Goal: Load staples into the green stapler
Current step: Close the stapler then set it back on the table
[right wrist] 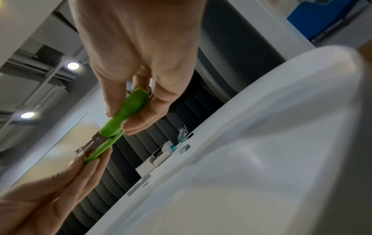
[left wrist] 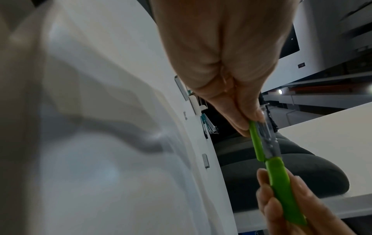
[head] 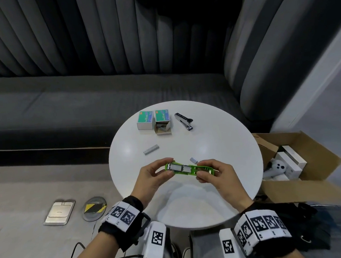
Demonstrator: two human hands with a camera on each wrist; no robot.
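Two hands hold a small bright green plastic stapler [head: 190, 169] opened flat above the near part of a round white table [head: 216, 146]; the left hand [head: 155, 176] pinches its metal channel end with curled fingers; the right hand [head: 214, 175] grips the green cover end; a loose silver staple strip [head: 151, 149] lies beyond, before two teal staple boxes [head: 154, 121].

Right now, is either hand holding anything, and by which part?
Both hold the opened green stapler above the table: the left hand pinches its metal magazine end, the right hand grips its green end.
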